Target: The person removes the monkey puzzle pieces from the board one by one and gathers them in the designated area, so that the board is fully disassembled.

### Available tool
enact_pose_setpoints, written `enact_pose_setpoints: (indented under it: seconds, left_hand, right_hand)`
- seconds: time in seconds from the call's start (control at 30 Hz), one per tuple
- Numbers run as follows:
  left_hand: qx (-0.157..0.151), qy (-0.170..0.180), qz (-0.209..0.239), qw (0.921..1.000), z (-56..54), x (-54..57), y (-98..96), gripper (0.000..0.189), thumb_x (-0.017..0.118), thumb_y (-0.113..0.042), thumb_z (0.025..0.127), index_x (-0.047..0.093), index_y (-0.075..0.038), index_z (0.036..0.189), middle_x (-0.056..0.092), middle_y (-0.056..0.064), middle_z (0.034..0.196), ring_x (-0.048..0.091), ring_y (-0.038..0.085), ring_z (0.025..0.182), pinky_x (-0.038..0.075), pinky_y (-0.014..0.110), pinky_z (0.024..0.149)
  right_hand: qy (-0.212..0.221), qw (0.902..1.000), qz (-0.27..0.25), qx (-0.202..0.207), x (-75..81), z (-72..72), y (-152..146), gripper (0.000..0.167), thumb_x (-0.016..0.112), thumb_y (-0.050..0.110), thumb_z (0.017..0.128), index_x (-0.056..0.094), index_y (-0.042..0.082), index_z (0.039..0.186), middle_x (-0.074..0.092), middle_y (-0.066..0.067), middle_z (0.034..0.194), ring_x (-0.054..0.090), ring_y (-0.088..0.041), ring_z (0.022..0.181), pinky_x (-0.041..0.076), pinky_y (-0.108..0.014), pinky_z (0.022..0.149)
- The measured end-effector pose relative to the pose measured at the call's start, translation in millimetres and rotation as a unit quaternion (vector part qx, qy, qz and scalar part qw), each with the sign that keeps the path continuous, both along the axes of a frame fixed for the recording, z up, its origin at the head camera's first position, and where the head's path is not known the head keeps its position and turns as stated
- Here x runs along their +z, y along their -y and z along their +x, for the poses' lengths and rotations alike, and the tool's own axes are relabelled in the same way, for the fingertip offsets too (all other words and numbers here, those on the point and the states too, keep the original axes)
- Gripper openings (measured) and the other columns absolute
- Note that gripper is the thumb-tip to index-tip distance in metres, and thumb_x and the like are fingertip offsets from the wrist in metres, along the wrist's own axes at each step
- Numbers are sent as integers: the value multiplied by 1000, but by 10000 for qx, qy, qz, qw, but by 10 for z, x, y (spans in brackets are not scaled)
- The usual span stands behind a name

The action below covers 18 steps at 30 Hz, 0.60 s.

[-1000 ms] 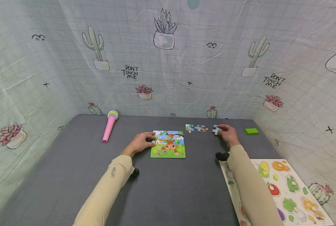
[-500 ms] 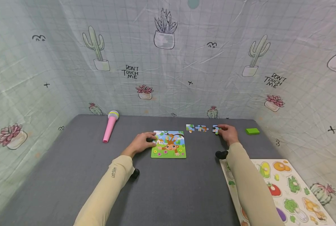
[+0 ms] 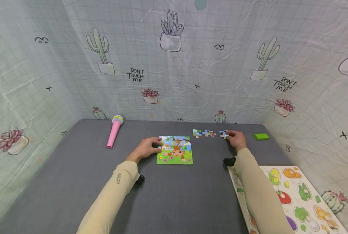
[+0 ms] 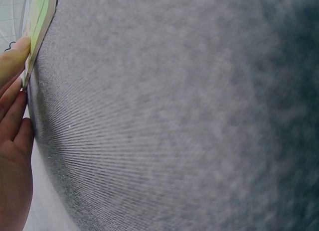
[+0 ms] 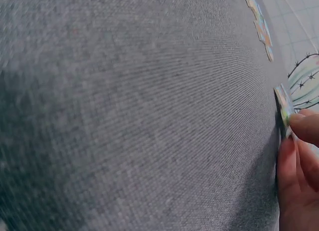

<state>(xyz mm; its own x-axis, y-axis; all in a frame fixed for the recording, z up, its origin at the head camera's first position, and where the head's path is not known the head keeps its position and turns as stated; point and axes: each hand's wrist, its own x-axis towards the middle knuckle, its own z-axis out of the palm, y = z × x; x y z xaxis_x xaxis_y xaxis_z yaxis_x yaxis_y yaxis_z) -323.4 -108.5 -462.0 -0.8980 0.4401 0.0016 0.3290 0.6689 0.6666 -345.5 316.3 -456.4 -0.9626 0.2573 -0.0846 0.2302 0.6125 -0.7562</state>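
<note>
My left hand [image 3: 147, 147] holds the left edge of a square jigsaw puzzle [image 3: 177, 152] with an upside-down monkey on it. In the left wrist view, the thumb lies over the edge of the puzzle board [image 4: 42, 17], with the other fingers along its side. Farther right, my right hand [image 3: 236, 139] pinches a blue jigsaw piece [image 3: 223, 133] between thumb and fingertips, close over the table. The right wrist view shows that piece slightly tilted. Two more pieces lie left of it: a green-and-blue one [image 3: 196, 132] and one with a brown tail [image 3: 209, 133].
A pink toy microphone [image 3: 114, 130] lies at the back left of the grey table [image 3: 174, 195]. Beyond the right hand sits a green block [image 3: 261, 136]. A vegetable picture board [image 3: 293, 188] lies at the front right, partly under the right sleeve. Patterned cloth [image 3: 174, 71] hangs behind.
The jigsaw piece in my right hand has turned and tilted slightly at the fingertips. My left hand stays on the puzzle's edge.
</note>
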Motion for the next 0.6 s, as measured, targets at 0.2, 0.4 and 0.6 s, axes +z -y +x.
enact_pose_setpoints:
  seconds: [0.2,0.4,0.6]
  left_hand:
    - [22,77,52,10000,-6,-3,-1,36,72,-19,90,68,-4,123,49,8,147,35,33,140,28,50,114]
    - [41,92,54,9999,-3,-1,-9,36,72,-19,90,68,-5,123,49,8,147,35,32,140,29,50,114]
    - [46,85,35,9999,-8,-5,-5,36,72,-20,90,68,-5,123,49,8,147,36,32,140,28,50,115]
  right_hand:
    - [120,9998,128,18,7,-8,41,41,61,12,97,57,-1,135,53,-25,135,48,-40,123,42,-52,102]
    - [195,9987,459,56,-36,-35,66,41,63,13,96,57,-1,134,55,-26,131,50,-40,119,43,-51,100]
    - [181,9984,531,52,-64,-65,79,38,63,13,96,60,-1,131,57,-25,129,49,-40,119,42,-52,101]
